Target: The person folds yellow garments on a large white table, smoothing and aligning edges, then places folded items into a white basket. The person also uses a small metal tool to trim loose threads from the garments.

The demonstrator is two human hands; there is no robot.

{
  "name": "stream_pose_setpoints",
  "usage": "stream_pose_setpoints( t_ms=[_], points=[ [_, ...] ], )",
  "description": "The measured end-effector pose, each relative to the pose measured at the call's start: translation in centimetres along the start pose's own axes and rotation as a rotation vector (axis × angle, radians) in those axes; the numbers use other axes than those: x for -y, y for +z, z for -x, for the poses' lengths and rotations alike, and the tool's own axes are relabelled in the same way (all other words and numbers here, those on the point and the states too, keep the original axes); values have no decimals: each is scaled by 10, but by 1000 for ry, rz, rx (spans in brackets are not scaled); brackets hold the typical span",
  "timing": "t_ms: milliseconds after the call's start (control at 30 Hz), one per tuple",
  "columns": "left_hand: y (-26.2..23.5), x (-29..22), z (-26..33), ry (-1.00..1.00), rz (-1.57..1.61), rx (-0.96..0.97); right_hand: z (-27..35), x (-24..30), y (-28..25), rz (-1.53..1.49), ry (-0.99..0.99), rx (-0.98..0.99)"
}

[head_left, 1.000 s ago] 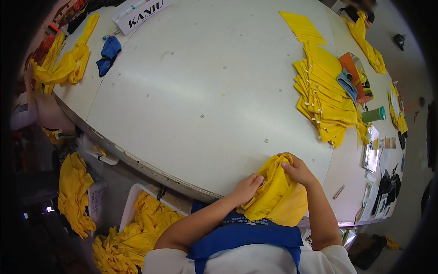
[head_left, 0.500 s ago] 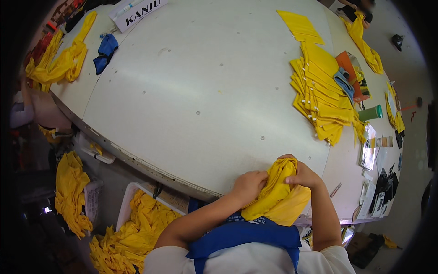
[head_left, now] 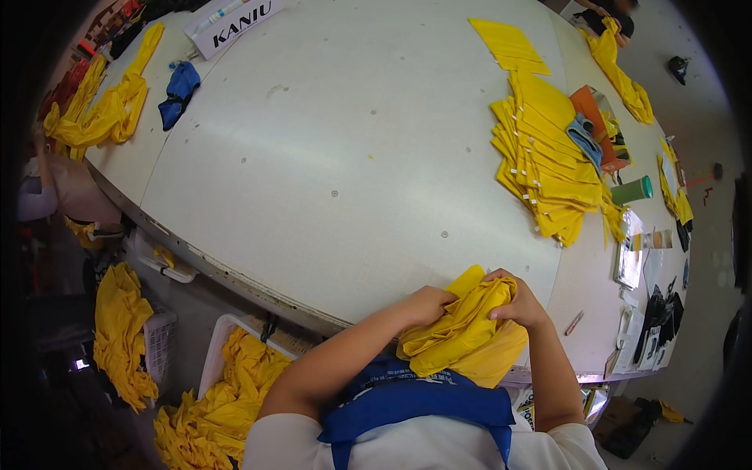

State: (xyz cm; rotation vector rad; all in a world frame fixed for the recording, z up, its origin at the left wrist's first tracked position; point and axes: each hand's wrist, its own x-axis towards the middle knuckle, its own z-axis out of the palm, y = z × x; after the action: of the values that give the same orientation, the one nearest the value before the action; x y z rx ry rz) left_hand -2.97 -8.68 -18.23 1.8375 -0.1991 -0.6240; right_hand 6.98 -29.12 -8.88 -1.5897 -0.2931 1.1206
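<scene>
yellow cloth (head_left: 462, 329) bunches at the near edge of the worktop (head_left: 298, 204), folds pinched in the right hand (head_left: 520, 301); the left hand (head_left: 427, 305) touches it, fingers hidden, spread impossible to tell.

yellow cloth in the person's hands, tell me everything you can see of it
The yellow cloth is plain bright yellow and looks thin, with a slight sheen. It is bunched into loose folds, with a smoother panel at lower right and a flap poking out at the top. It is at the table's near edge, in front of the blue apron. The left hand meets its upper left side, fingertips hidden; the right hand grips its upper right.
</scene>
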Motion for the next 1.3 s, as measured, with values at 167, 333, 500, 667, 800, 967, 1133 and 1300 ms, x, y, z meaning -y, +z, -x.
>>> stream_pose_setpoints(
  t_ms=[167,333,500,667,800,967,1133,1300],
  points=[
    [-8,-18,-21,-73,-68,224,6,1,1,-10,-35,-16],
    [0,-7,-21,-71,-330,150,7,-7,0,32,-61,-41],
    [5,-5,-4,-64,-44,-149,14,-1,2,118,-157,-104],
    [16,-5,6,-155,568,-352,2,1,9,334,-37,-158],
    [16,1,-11,-191,442,-619,-14,4,19,846,-320,-59],
    [2,-24,-4,50,7,-847,-25,-9,51,1166,-344,-318],
    [-6,-41,3,152,-338,-802,-49,-39,36,1007,-300,-470],
    [-7,-36,3,129,-452,-690,-65,-14,23,791,241,-397]
  ],
)
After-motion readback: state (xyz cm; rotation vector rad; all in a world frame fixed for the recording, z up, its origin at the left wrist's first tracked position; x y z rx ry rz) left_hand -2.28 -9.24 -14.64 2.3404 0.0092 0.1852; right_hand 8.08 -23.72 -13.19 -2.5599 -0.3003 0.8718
